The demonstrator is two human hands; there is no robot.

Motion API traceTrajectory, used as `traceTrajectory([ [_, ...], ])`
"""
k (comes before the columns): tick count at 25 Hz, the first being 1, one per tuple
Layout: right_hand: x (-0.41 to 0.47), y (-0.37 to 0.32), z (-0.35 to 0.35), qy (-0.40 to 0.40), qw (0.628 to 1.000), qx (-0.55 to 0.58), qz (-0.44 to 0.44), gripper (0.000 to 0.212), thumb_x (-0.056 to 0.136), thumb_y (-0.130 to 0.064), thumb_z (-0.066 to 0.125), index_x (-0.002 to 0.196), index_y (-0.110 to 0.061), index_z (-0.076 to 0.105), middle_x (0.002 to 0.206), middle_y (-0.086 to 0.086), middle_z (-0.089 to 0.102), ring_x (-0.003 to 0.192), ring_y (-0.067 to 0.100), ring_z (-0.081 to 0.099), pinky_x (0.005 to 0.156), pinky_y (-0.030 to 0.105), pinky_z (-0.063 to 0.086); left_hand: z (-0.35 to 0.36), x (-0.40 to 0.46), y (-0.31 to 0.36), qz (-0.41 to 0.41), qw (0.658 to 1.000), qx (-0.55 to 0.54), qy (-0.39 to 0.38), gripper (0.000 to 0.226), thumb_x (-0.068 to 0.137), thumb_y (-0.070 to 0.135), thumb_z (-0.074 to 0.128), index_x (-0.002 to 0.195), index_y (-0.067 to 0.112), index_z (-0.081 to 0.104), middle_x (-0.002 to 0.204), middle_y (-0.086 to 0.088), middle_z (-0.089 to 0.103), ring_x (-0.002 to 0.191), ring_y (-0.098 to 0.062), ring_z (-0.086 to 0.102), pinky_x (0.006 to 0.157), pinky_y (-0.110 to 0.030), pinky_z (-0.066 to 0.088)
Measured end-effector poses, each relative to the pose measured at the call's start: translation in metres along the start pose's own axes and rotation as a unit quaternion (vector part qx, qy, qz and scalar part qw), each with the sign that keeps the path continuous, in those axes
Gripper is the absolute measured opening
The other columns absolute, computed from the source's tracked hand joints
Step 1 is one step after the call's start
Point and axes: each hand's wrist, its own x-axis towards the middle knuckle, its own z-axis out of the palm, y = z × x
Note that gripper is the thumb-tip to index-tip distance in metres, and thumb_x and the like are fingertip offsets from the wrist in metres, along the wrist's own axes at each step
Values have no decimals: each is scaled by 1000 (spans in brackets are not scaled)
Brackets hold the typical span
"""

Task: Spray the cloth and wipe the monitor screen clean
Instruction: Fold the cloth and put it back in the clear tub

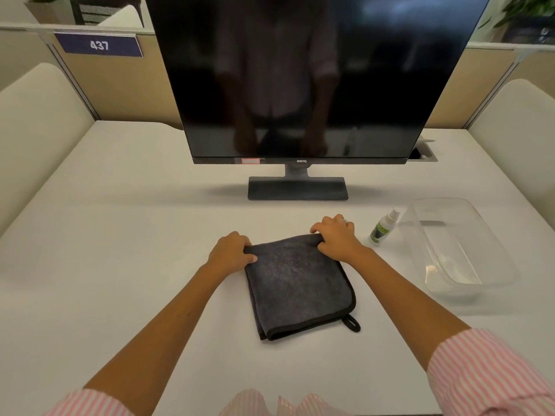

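A dark grey folded cloth (297, 283) with black trim and a hanging loop lies flat on the white desk in front of me. My left hand (231, 253) grips its far left corner and my right hand (336, 235) grips its far right corner. A small spray bottle (383, 228) with a green label and white nozzle stands just right of my right hand. Behind the cloth, the black monitor (300, 79) stands on its grey base, its screen dark and reflecting me.
A clear plastic container (480, 277) sits at the right, beside the spray bottle. The white desk (120, 235) is enclosed by beige partitions at the back and cream padded sides. A cable slot (423, 153) opens at the monitor's right.
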Motion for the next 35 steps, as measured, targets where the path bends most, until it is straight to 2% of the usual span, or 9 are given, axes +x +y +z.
traceTrajectory([
  [7,-16,-6,-28,181,981,62,18,22,91,-18,53,111,-20,63,117,4,55,116,25,43,98,37,33,-30,-8,10,84,974,-28,209,19,86,21,64,103,12,63,107,-6,57,93,-18,51,80,-23,41],
  [11,-58,-1,-13,269,959,87,-20,16,81,-7,64,94,-17,67,99,6,63,99,30,54,80,34,37,-24,-52,5,207,943,-13,261,15,81,14,68,96,15,64,103,-2,59,90,-18,51,77,-27,45],
  [13,-79,8,5,291,953,66,-43,26,70,1,72,86,-18,67,89,4,63,88,29,58,71,30,34,-5,-78,-1,260,933,-6,247,21,77,9,68,95,18,62,102,3,59,87,-18,51,74,-29,45],
  [19,-107,14,54,232,971,38,-47,46,57,6,77,90,-24,67,86,-4,61,82,23,57,70,28,32,53,-102,-21,263,948,35,175,32,71,12,70,97,25,59,103,8,59,90,-15,53,67,-28,49],
  [22,-110,6,63,206,977,41,-25,36,58,-1,75,85,-23,68,84,-5,62,77,24,58,65,27,34,51,-102,-21,248,956,12,158,17,72,24,58,89,26,58,96,12,57,86,-9,47,67,-25,44],
  [24,-109,0,58,206,978,41,3,19,66,-12,62,79,-24,69,80,-7,62,76,24,57,63,29,34,45,-97,-13,251,953,2,171,8,77,29,52,82,27,57,87,14,57,80,-7,44,65,-25,41],
  [26,-104,-8,46,229,971,59,26,19,74,-18,51,77,-21,69,81,-4,62,76,22,54,61,30,39,38,-85,-2,252,947,19,201,10,83,28,48,81,25,58,83,13,59,76,-10,46,62,-28,40],
  [30,-85,-34,33,255,964,69,-33,30,89,-25,41,102,-14,66,102,3,64,89,21,59,72,31,53,34,-55,23,276,932,95,213,27,87,29,44,104,21,64,105,3,64,92,-19,58,70,-32,49],
  [35,-85,-53,66,108,994,-15,34,66,99,-45,6,132,-8,50,136,10,52,127,26,49,101,48,40,61,-53,19,252,944,182,107,51,91,43,34,131,17,53,137,-1,53,124,-23,51,94,-42,46],
])
